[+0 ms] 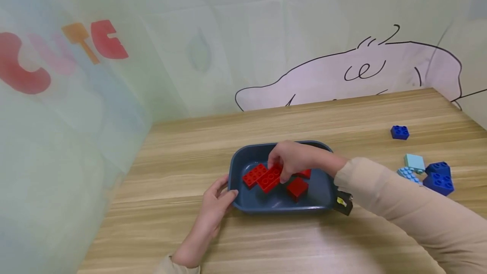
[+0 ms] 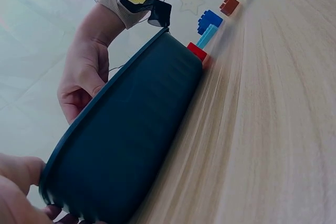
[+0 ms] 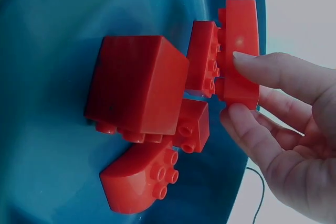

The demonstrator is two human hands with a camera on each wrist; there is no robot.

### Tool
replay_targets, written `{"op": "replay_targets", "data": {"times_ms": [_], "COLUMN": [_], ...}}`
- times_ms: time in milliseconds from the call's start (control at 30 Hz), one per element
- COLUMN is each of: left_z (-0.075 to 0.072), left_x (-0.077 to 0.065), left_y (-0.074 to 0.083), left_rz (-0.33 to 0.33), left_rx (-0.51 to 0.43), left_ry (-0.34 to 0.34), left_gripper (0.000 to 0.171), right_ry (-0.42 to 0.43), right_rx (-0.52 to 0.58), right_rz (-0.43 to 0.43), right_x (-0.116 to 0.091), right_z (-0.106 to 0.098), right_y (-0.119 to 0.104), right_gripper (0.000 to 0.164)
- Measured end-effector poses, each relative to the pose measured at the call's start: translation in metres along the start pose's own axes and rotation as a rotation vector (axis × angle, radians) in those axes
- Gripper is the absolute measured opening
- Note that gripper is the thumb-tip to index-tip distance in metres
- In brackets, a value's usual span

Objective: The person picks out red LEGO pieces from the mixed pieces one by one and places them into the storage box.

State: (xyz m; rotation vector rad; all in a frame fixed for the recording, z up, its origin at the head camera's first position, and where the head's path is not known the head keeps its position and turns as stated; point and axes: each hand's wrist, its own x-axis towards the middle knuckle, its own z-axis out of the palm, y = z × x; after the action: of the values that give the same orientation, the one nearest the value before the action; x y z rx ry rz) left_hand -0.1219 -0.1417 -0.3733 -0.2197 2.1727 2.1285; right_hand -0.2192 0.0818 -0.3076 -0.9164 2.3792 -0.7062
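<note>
A dark blue plastic bin (image 1: 281, 210) stands on the wooden table. My left hand (image 1: 214, 204) grips its left end, thumb on the rim and fingers against the outside. Inside the bin, my right hand (image 1: 294, 157) pinches a long red toy brick (image 3: 242, 40) between thumb and fingers. Beside that brick lies another studded red brick (image 1: 254, 175). A large red block (image 3: 131, 85) rests studs down closer to the right wrist camera. Near it are a small red brick (image 3: 193, 124) and a red brick with a rounded end (image 3: 136, 179).
Right of the bin on the table (image 1: 171, 172) lie a blue brick (image 1: 400, 132), a light blue brick (image 1: 414, 162), a light blue studded piece (image 1: 409, 174) and larger blue bricks (image 1: 438, 179). The left wrist view also has a red brick (image 2: 197, 52) and an orange-brown brick (image 2: 229, 6) beyond the bin.
</note>
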Motion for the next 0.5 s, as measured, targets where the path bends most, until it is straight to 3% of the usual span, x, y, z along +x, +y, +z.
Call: {"op": "replay_targets", "data": {"times_ms": [500], "left_z": [0.0004], "left_x": [-0.0013], "left_y": [-0.0004], "left_rz": [0.015], "left_rx": [0.000], "left_ry": [-0.001], "left_gripper": [0.052], "right_ry": [-0.035], "right_rx": [-0.070], "right_rz": [-0.069], "right_x": [0.0074], "right_z": [-0.0013], "right_y": [-0.0089], "right_gripper": [0.030]}}
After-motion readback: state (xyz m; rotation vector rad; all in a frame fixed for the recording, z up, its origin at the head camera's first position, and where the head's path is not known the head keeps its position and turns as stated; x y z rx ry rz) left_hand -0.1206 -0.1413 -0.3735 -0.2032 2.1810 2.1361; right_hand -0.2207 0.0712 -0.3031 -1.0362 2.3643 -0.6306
